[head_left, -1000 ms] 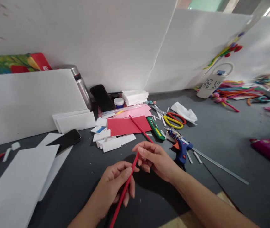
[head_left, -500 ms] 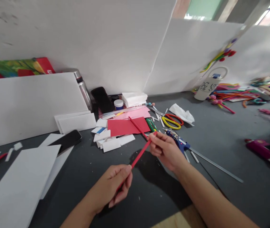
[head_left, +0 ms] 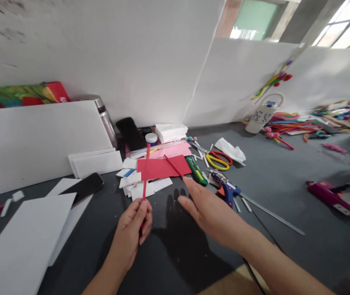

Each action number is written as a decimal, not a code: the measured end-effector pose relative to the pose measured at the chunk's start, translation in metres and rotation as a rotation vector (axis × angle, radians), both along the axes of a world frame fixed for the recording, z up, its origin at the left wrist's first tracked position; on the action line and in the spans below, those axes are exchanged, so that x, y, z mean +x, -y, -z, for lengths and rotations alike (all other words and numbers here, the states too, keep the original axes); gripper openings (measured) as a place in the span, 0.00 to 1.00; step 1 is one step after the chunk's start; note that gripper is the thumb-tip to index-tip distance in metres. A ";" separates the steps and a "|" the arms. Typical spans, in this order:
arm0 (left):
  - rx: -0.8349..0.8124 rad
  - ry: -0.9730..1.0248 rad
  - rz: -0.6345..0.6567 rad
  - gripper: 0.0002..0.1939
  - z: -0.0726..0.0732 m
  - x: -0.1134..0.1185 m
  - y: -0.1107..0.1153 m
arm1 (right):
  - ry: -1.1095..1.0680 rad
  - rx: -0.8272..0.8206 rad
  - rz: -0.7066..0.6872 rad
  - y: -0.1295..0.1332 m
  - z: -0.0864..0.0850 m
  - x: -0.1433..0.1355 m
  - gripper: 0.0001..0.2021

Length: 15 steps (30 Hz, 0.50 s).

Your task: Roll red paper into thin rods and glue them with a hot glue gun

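A thin red stick stands nearly upright in my left hand, whose fingers are wrapped round its lower end. My right hand is open, its fingers stretched out over the dark table. Just beyond those fingertips a second red stick lies partly across a red paper sheet. White paper pieces lie beside and below the red sheet. Close to my right hand are a green tool and a blue glue gun.
Scissors with yellow and red handles and crumpled tissue lie behind. A metal ruler and purple glue gun are at right. White boards and a black phone lie left; a wall rises behind.
My right hand has let go of the red stick and opened. My left hand has moved left with the stick, which has turned from slanting to nearly upright. The camera view has shifted slightly.
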<state>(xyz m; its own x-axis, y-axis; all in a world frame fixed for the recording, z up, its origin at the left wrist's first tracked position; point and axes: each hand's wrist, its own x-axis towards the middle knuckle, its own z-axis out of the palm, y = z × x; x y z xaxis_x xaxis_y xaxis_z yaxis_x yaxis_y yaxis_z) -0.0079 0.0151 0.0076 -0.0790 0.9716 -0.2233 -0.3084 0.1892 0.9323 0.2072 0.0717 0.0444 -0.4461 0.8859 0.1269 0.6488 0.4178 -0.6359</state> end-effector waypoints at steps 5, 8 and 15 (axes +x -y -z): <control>0.033 -0.034 -0.071 0.17 0.004 -0.007 -0.001 | 0.399 0.265 0.082 0.058 0.048 0.019 0.41; 0.048 -0.026 -0.110 0.17 0.006 -0.009 0.000 | 0.443 0.297 0.154 0.067 0.068 0.006 0.45; 0.089 -0.125 -0.138 0.16 0.007 -0.012 0.002 | 0.376 0.092 -0.151 0.040 0.036 -0.026 0.41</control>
